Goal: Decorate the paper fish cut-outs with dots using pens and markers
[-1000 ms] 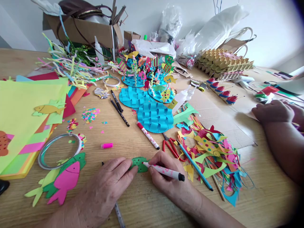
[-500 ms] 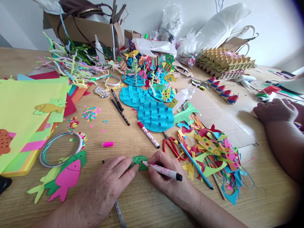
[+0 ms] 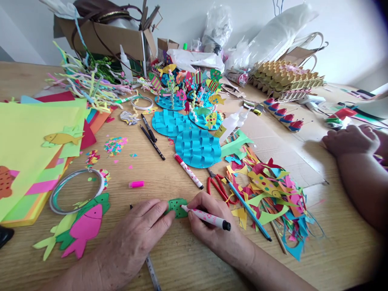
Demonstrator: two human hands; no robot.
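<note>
My left hand (image 3: 136, 230) presses a small green paper piece (image 3: 178, 207) with dark dots against the table, its fingertips on the left end. In my right hand (image 3: 212, 220) a white marker with pink print (image 3: 209, 217) is pinched, its tip touching the green piece. A pink cap (image 3: 136, 184) lies above my left hand. Beyond the piece are a red-capped marker (image 3: 188, 171) and red-handled scissors (image 3: 216, 186). Pink (image 3: 87, 226), green and yellow-green paper fish overlap at the left, by a roll of tape (image 3: 77, 192).
Coloured sheets (image 3: 30, 149) lie at the left, paper scraps (image 3: 273, 190) at the right. Blue discs (image 3: 198, 147) and decorated paper fish stand in the middle. Another person's hands (image 3: 351, 141) rest at the right edge. Egg trays (image 3: 286, 81) and a cardboard box (image 3: 106, 38) are behind.
The view has shifted very slightly. The marker tip stays on the green piece, and both hands keep nearly the same pose.
</note>
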